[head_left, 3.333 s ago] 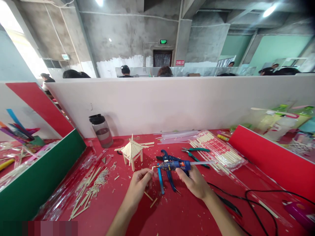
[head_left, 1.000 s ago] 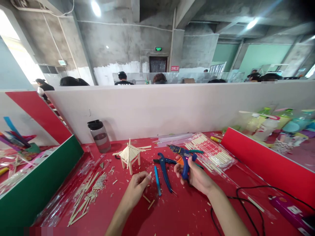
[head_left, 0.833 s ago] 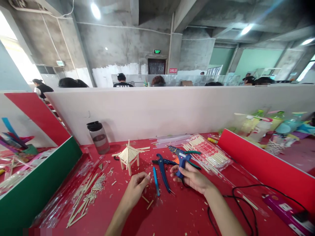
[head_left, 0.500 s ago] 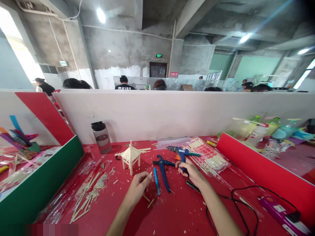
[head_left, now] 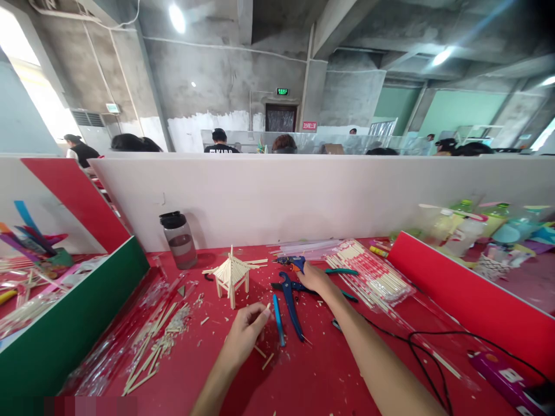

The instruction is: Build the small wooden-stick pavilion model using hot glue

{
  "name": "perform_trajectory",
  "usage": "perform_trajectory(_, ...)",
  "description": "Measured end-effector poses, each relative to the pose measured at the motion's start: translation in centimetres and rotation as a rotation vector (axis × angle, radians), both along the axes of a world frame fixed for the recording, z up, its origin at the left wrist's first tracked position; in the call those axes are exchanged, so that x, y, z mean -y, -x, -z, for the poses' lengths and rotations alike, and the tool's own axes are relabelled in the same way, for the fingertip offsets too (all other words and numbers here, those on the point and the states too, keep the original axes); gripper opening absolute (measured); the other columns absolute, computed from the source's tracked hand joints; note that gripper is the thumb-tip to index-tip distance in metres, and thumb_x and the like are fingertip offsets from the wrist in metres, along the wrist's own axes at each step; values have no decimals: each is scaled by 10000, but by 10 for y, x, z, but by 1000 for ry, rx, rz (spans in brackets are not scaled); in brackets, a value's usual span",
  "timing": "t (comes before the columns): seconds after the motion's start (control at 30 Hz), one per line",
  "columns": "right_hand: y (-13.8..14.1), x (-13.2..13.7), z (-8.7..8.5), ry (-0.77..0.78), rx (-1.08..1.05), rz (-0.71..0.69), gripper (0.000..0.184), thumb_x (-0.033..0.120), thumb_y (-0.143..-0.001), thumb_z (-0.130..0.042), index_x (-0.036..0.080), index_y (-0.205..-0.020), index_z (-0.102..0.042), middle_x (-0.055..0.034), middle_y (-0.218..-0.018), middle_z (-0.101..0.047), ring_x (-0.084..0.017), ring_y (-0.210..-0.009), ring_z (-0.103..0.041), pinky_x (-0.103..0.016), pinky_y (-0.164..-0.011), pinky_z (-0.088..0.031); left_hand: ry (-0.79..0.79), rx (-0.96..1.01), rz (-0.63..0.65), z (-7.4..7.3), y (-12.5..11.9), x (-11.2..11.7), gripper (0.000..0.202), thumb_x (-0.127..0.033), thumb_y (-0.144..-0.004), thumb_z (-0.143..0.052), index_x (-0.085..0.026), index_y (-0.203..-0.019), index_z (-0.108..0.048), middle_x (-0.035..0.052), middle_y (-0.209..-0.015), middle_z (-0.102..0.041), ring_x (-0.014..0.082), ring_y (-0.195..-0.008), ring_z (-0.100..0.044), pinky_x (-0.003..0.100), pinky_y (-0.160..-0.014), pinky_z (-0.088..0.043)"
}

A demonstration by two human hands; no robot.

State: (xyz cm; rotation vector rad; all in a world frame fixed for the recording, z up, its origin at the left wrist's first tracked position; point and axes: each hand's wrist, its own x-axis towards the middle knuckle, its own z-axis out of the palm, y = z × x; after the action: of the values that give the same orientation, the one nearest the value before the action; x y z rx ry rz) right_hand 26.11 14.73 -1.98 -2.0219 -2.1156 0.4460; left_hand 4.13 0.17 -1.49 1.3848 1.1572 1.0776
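My left hand [head_left: 244, 337] hovers low over the red table [head_left: 312, 375], thumb and fingers pinched on a short wooden stick piece [head_left: 266, 309]. My right hand [head_left: 315, 278] reaches forward and is closed on the blue glue gun [head_left: 291, 262], which sits low at the far middle of the table; only its front end shows past my fingers. A small pavilion built of sticks [head_left: 232, 273] stands upright just left of the gun. Blue pliers [head_left: 289, 297] and a thin blue tool [head_left: 278, 321] lie between my hands.
A dark-capped bottle [head_left: 178, 239] stands by the white partition [head_left: 303, 196]. Clear glue sticks [head_left: 307, 248], green-handled pliers [head_left: 346, 271] and a pack of sticks [head_left: 368, 273] lie to the right. A black cord [head_left: 416, 341] runs to a purple power strip [head_left: 503, 375]. Loose sticks [head_left: 156, 344] lie left.
My right hand has carried the glue gun from near my left hand forward to the far middle of the table and lowered it. My left hand has kept its pinch almost still.
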Motion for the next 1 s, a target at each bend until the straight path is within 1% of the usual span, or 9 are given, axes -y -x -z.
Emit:
perform_trajectory(0.17,9,-3,4,-5,85,20,414,313,-895,-506,24,-1187,-563,-278,-1167,-646,-359,-1100,-618,-415,-901,-445,6,-16,20,3,0,0,441,-582,-851,-556,-173,-687,-566,-53,-516,-382,97,-463,-379,232,-501,-274)
perform_trajectory(0.33,7,23,-14,-154,102,15,488,334,-878,-567,72,-1283,-489,-243,-1287,-565,-354,-1216,-510,-410,-969,-387,17,15,14,0,-1,1,446,-590,-849,-554,-166,-710,-564,-62,-509,-376,88,-454,-370,222,-487,-281)
perform_trajectory(0.4,7,43,-23,-321,-45,-66,352,286,-889,-552,110,-1194,-551,-192,-1175,-630,-298,-1117,-569,-371,-936,-406,33,45,-6,-1,-2,1,451,-603,-829,-571,-162,-732,-577,-66,-497,-378,86,-446,-367,217,-478,-279)
perform_trajectory(0.43,8,54,-26,-319,-171,-121,269,282,-891,-547,134,-1111,-588,-148,-1068,-671,-257,-1003,-613,-342,-880,-433,42,60,-20,-2,-3,1,450,-604,-822,-580,-160,-750,-588,-67,-493,-382,86,-445,-372,214,-475,-279)
perform_trajectory(0.5,13,75,-30,-221,-482,-252,192,322,-899,-539,174,-988,-622,-68,-916,-691,-194,-809,-636,-291,-755,-465,55,88,-43,-3,-5,2,441,-597,-814,-595,-157,-790,-608,-68,-492,-395,86,-446,-383,208,-472,-282)
perform_trajectory(0.57,20,92,-28,-102,-756,-328,181,346,-879,-569,181,-903,-641,-41,-856,-683,-182,-791,-633,-268,-718,-469,59,107,-51,-4,-7,3,432,-587,-814,-603,-156,-795,-611,-71,-493,-397,82,-443,-382,203,-470,-290)
perform_trajectory(0.73,38,114,-14,34,-1148,-251,206,374,-811,-670,170,-837,-669,-17,-765,-662,-163,-720,-599,-256,-680,-451,32,69,-23,-1,-8,3,442,-581,-819,-606,-140,-810,-633,-78,-500,-378,71,-432,-359,197,-455,-304)
perform_trajectory(0.87,42,121,-9,124,-1268,-197,209,370,-772,-717,171,-825,-687,0,-713,-638,-130,-636,-540,-237,-606,-409,-2,30,-12,2,-8,1,452,-573,-836,-590,-127,-855,-661,-69,-508,-385,73,-446,-352,197,-451,-295)
perform_trajectory(1.0,44,126,-10,123,-1314,-156,211,367,-761,-727,172,-840,-704,-1,-714,-633,-116,-608,-508,-227,-559,-377,-33,11,10,4,-8,0,447,-549,-845,-595,-111,-843,-690,-53,-532,-400,72,-468,-340,203,-467,-286)
